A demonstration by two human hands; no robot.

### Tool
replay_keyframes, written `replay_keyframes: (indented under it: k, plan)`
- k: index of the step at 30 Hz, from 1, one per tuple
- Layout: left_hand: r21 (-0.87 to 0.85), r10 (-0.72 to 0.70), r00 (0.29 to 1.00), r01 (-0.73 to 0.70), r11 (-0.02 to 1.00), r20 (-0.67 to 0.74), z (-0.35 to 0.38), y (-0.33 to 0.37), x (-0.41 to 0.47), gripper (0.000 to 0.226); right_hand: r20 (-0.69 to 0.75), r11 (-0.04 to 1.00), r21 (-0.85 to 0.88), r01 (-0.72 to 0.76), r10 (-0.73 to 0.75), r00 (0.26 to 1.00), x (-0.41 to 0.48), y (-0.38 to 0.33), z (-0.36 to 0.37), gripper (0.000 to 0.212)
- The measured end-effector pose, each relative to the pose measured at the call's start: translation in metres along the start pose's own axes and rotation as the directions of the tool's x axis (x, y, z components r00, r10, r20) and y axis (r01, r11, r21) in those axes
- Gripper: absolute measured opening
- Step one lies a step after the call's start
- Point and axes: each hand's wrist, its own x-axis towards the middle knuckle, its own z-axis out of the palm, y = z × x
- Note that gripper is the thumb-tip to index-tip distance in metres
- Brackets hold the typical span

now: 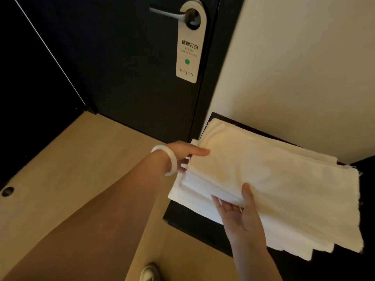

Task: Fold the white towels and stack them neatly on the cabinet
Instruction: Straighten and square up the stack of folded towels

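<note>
Currently, a stack of folded white towels [274, 179] is seen lying on the dark cabinet [192, 222], set against the pale wall [294, 67] and just right of a dark door [132, 78]. The stack's far-left edge is pinched by the left hand [182, 157]: its thumb is laid on the top towel and its fingers are tucked among the layers below. A white bangle [170, 159] is worn on that wrist. The near edge is gripped by the right hand [237, 216], palm up, with the thumb pressed on top and the fingers slid under the upper layers. Lower layers are left jutting out at the near-right corner. A hanger sign [188, 53] is hung from the door's lever handle [168, 14].
</note>
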Motion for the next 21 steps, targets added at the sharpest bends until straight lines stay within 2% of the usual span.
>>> replay_keyframes:
  k: [6, 10, 13, 17, 19, 21]
  plan:
    - [-0.066, 0.028, 0.999, -0.027, 0.997, 0.021, -0.004, -0.002, 0.003, 0.061, 0.061, 1.0, 0.001, -0.008, 0.008, 0.998, 0.007, -0.002, -0.008, 0.058]
    - [-0.049, 0.081, 0.996, -0.078, 0.996, 0.047, -0.008, 0.002, 0.002, 0.062, 0.126, 1.0, -0.02, 0.006, -0.003, 0.992, 0.005, -0.001, -0.004, 0.061]
    - [-0.022, 0.046, 0.999, -0.046, 0.999, 0.007, -0.009, -0.006, 0.003, 0.062, 0.094, 0.996, -0.09, 0.006, 0.002, 0.996, 0.003, 0.004, -0.009, 0.06]
    - [-0.016, 0.067, 0.997, -0.068, 0.998, -0.04, -0.01, -0.009, 0.002, 0.06, 0.086, 0.994, -0.104, -0.009, 0.018, 0.996, 0.001, 0.004, -0.009, 0.057]
    - [-0.026, 0.104, 0.988, -0.107, 0.994, -0.117, -0.006, -0.012, -0.001, 0.056, 0.064, 0.978, -0.194, -0.076, 0.09, 0.994, -0.005, 0.003, -0.006, 0.057]
    - [-0.099, 0.14, 0.965, -0.165, 0.981, -0.222, -0.002, -0.023, -0.004, 0.055, 0.018, 0.891, -0.421, -0.173, 0.199, 0.98, -0.013, 0.003, -0.002, 0.053]
